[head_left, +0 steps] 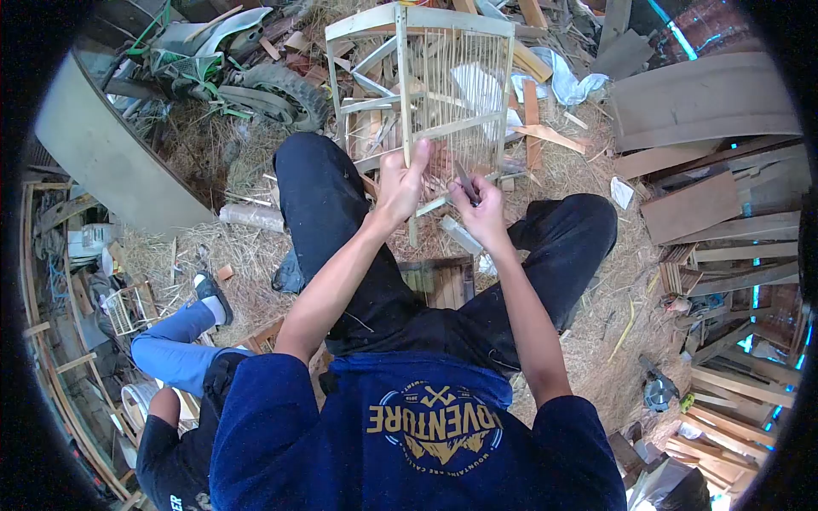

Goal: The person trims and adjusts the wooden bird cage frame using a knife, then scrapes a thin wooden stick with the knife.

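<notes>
A pale wooden cage frame [403,68] with rows of thin upright sticks [456,77] stands between my knees. My left hand [400,180] is closed around the lower part of its corner post, thumb pointing up along the wood. Just to the right, my right hand [481,209] grips a knife [465,180], its dark blade pointing up toward the lower rails of the frame. The handle is mostly hidden in my fingers. Whether the blade touches the wood, I cannot tell.
A wooden box or stool [443,281] sits between my legs. Another person's leg [175,341] is at the left. A motorbike wheel [281,95] lies beyond my left knee. Stacked boards [733,230] and a power tool [659,392] are on the right, over straw and shavings.
</notes>
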Demonstrator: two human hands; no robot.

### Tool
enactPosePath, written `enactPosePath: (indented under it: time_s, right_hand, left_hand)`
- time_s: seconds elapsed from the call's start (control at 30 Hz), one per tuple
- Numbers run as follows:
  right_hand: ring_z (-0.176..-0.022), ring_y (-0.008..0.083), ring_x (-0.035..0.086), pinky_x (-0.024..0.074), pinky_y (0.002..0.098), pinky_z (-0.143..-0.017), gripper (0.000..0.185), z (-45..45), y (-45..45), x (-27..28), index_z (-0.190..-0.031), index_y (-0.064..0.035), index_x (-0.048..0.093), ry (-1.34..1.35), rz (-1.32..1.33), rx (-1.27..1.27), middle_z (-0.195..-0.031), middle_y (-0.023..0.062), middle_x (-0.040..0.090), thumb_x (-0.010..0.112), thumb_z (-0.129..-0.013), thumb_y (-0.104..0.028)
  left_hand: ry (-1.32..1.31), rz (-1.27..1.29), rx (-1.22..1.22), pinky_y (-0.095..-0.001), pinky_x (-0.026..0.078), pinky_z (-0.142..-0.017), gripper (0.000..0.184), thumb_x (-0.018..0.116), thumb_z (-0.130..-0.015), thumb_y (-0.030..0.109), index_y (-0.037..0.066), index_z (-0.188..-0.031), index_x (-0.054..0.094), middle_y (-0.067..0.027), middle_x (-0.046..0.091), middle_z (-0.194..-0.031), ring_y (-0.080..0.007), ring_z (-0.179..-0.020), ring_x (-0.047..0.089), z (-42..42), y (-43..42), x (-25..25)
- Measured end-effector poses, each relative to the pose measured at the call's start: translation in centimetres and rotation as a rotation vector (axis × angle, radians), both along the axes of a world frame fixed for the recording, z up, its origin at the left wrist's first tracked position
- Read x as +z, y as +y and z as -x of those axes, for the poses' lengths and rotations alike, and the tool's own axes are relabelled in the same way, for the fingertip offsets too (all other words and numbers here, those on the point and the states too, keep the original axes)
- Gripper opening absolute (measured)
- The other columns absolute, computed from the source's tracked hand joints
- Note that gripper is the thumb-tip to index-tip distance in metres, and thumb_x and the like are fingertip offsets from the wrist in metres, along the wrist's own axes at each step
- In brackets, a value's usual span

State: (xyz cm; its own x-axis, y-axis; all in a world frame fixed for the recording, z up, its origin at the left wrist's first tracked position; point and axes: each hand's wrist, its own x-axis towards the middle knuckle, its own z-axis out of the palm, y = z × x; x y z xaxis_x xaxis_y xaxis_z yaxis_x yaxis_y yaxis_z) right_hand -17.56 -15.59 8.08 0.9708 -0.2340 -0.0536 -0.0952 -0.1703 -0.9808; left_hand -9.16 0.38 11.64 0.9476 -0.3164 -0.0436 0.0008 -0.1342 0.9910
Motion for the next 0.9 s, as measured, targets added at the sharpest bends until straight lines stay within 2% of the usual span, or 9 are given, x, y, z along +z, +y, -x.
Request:
enactPosePath:
  time_s: [0.13, 0.2, 0.33, 0.47, 0.53, 0.67, 0.77, 0.87, 0.9]
  right_hand:
    - [-0.068, 0.0033, 0.049, 0.0416, 0.0221, -0.061, 0.015, 0.1, 0.0, -0.4, -0.096, 0.0003, 0.066, -0.024, -0.024, -0.013, -0.074, -0.0045, 0.059, 0.071, -0.094, -0.014]
    - [-0.067, 0.0049, 0.050, 0.0423, 0.0230, -0.060, 0.015, 0.4, 0.3, -0.3, -0.094, -0.0001, 0.066, -0.061, -0.052, -0.057, -0.071, -0.0034, 0.058, 0.071, -0.093, -0.015]
    - [-0.067, 0.0066, 0.053, 0.0445, 0.0232, -0.062, 0.018, 0.7, -0.4, 1.6, -0.100, 0.0000, 0.069, -0.125, -0.080, -0.135, -0.078, -0.0021, 0.061, 0.073, -0.092, -0.015]
    - [-0.073, 0.0089, 0.057, 0.0468, 0.0251, -0.065, 0.020, 0.4, -2.2, 2.5, -0.104, -0.0005, 0.069, -0.217, -0.002, -0.362, -0.083, 0.0007, 0.063, 0.074, -0.090, -0.014]
    - [-0.075, 0.0079, 0.058, 0.0495, 0.0262, -0.068, 0.022, 0.4, -4.3, 2.5, -0.108, -0.0002, 0.070, -0.166, 0.291, -0.443, -0.090, 0.0034, 0.068, 0.072, -0.092, -0.015]
    - [-0.073, 0.0147, 0.057, 0.0470, 0.0288, -0.064, 0.026, 0.6, -5.2, 3.9, -0.109, -0.0012, 0.070, -0.161, 0.527, -0.587, -0.096, 0.0075, 0.065, 0.069, -0.094, -0.023]
    - [-0.075, 0.0172, 0.058, 0.0479, 0.0309, -0.066, 0.031, -0.1, -6.3, 2.9, -0.111, -0.0011, 0.069, -0.203, 0.541, -0.651, -0.095, 0.0077, 0.064, 0.068, -0.095, -0.028]
    - [-0.095, 0.0291, 0.064, 0.0499, 0.0398, -0.083, 0.037, 0.0, -6.7, 4.1, -0.113, 0.0014, 0.066, -0.183, 0.533, -0.680, -0.103, 0.0154, 0.066, 0.066, -0.095, -0.031]
    - [-0.094, 0.0290, 0.064, 0.0497, 0.0394, -0.083, 0.040, 0.0, -6.9, 4.2, -0.112, 0.0025, 0.066, -0.123, 0.484, -0.667, -0.101, 0.0161, 0.066, 0.067, -0.095, -0.033]
  left_hand:
    - [-0.007, 0.065, -0.001, -0.0329, 0.053, -0.071, 0.068, 0.042, -0.105, 0.052, -0.009, -0.107, 0.071, -0.0134, 0.072, -0.085, -0.0160, -0.077, 0.066, -0.4, -0.2, -1.2]
    - [-0.029, 0.200, 0.062, -0.0298, 0.049, -0.062, 0.064, 0.046, -0.104, 0.051, -0.008, -0.104, 0.072, -0.0093, 0.068, -0.073, -0.0112, -0.068, 0.061, -0.3, -1.0, -1.1]
    - [0.161, 0.337, 0.014, -0.0350, 0.058, -0.072, 0.073, 0.042, -0.103, 0.056, -0.013, -0.118, 0.062, -0.0181, 0.072, -0.095, -0.0226, -0.084, 0.071, -0.2, -1.4, 0.8]
    - [0.257, 0.397, 0.019, -0.0363, 0.059, -0.074, 0.072, 0.041, -0.104, 0.054, -0.014, -0.120, 0.060, -0.0203, 0.071, -0.099, -0.0255, -0.085, 0.072, 0.1, -1.6, 2.0]
    - [0.227, 0.378, -0.026, -0.0367, 0.059, -0.075, 0.072, 0.042, -0.104, 0.053, -0.014, -0.120, 0.059, -0.0208, 0.071, -0.099, -0.0260, -0.086, 0.072, -0.2, -1.4, 1.2]
    - [0.231, 0.365, -0.095, -0.0373, 0.059, -0.074, 0.067, 0.041, -0.105, 0.049, -0.014, -0.117, 0.060, -0.0216, 0.071, -0.098, -0.0265, -0.086, 0.072, -0.5, -1.5, 0.0]
    - [0.207, 0.345, -0.177, -0.0370, 0.058, -0.074, 0.063, 0.041, -0.106, 0.047, -0.012, -0.113, 0.061, -0.0211, 0.071, -0.098, -0.0254, -0.085, 0.072, -0.6, -1.4, -0.3]
    - [0.189, 0.296, -0.276, -0.0356, 0.057, -0.074, 0.060, 0.043, -0.106, 0.047, -0.011, -0.111, 0.062, -0.0195, 0.071, -0.097, -0.0229, -0.083, 0.070, -0.2, -1.1, 0.2]
    - [0.186, 0.274, -0.308, -0.0351, 0.056, -0.074, 0.060, 0.043, -0.106, 0.047, -0.010, -0.111, 0.062, -0.0189, 0.071, -0.097, -0.0219, -0.082, 0.070, 0.0, -1.0, 0.4]
